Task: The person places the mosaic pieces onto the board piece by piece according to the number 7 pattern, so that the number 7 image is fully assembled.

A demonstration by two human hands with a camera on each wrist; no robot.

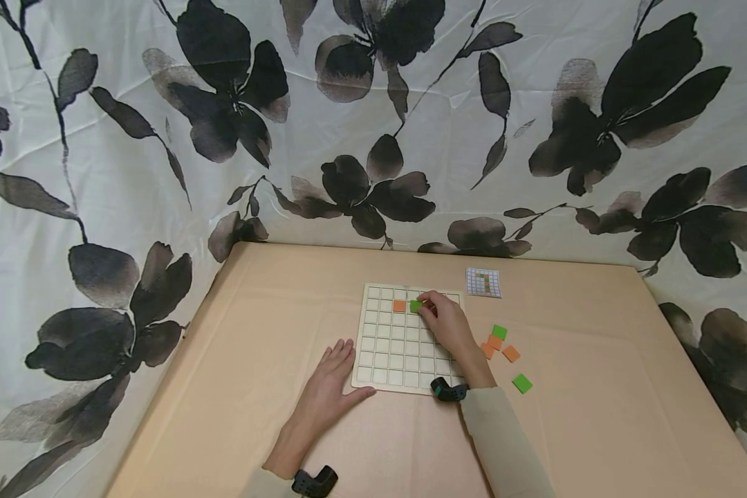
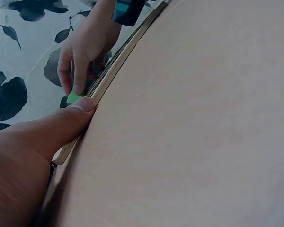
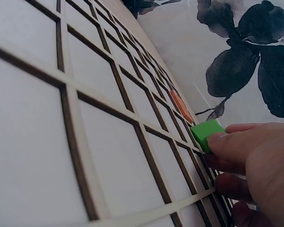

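The fingers (image 1: 346, 351) of the left hand (image 1: 331, 389) lie straight by the grid board (image 1: 382, 346) at its 8 o'clock, gripping nothing, the thumb against the near edge. A green square (image 1: 522, 383) sits alone on the bench (image 1: 274, 311) at 4 o'clock from the board; slightly farther, around 3 o'clock, lie three orange squares (image 1: 511, 353) and a second green square (image 1: 500, 332). The right hand (image 1: 451, 328) pinches a green tile (image 3: 206, 130) near the board's 12 o'clock, just at 3 o'clock from an orange tile (image 1: 399, 306) in the grid. Whether the green one is seated I cannot tell. Beyond, at 2 o'clock, lies a small patterned card (image 1: 483, 282). The work looks barely begun: one tile placed, one in hand, five loose pieces apparently left.
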